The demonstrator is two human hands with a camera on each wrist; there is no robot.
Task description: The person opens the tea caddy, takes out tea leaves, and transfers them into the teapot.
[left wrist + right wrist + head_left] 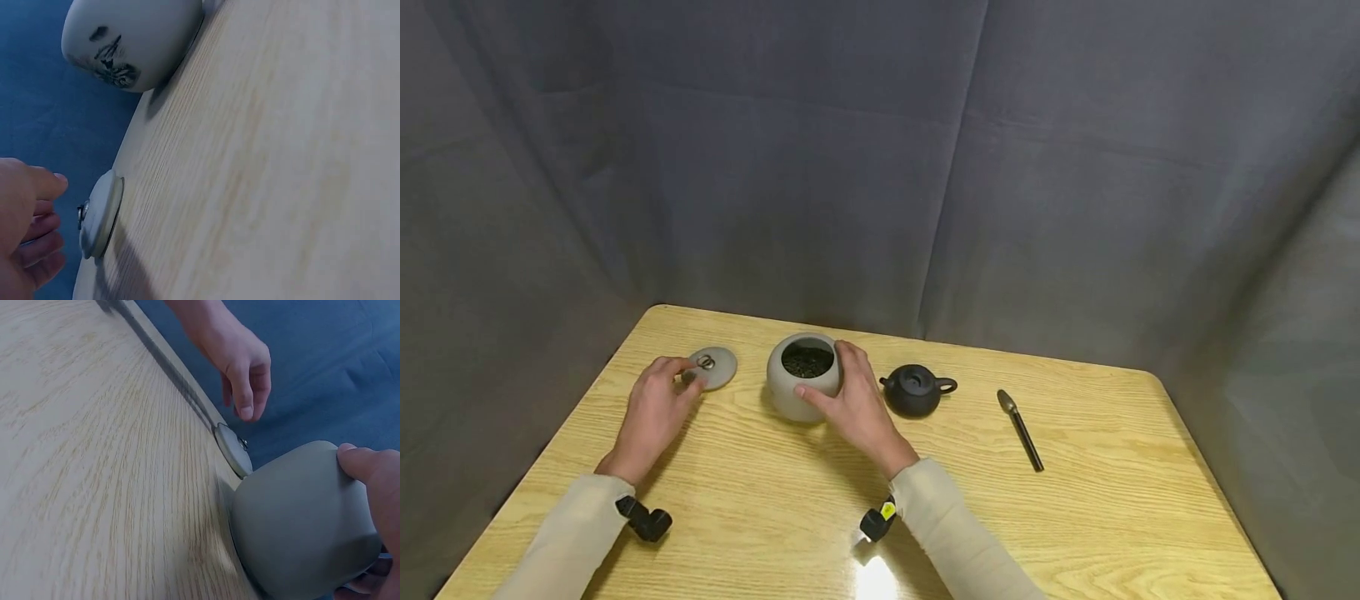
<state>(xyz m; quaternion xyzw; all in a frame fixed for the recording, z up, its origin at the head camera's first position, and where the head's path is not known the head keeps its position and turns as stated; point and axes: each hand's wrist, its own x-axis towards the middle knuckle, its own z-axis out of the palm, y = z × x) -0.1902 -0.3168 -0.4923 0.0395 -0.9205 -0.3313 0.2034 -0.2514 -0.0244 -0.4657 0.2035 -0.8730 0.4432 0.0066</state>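
A round grey ceramic jar [786, 398] stands uncovered on the table, dark loose tea leaves [807, 362] showing through its mouth. My right hand [863, 408] grips the jar from its right side, thumb [356, 461] near the rim and fingers round the far side. Left of the jar lies its grey lid [722, 368], flat on the table with a small metal ring on top. My left hand [657, 407] hovers just beside and above the lid, fingers loosely bent; in the left wrist view a gap separates them from the ring. A dark ink-style picture [115, 65] decorates the jar's side.
To the right of the jar sits a small black teapot [914, 396], its handle pointing right. Farther right lies a spoon [1022, 433] with a black handle. A grey curtain [820, 183] hangs behind the wooden table [1120, 492] and down both sides.
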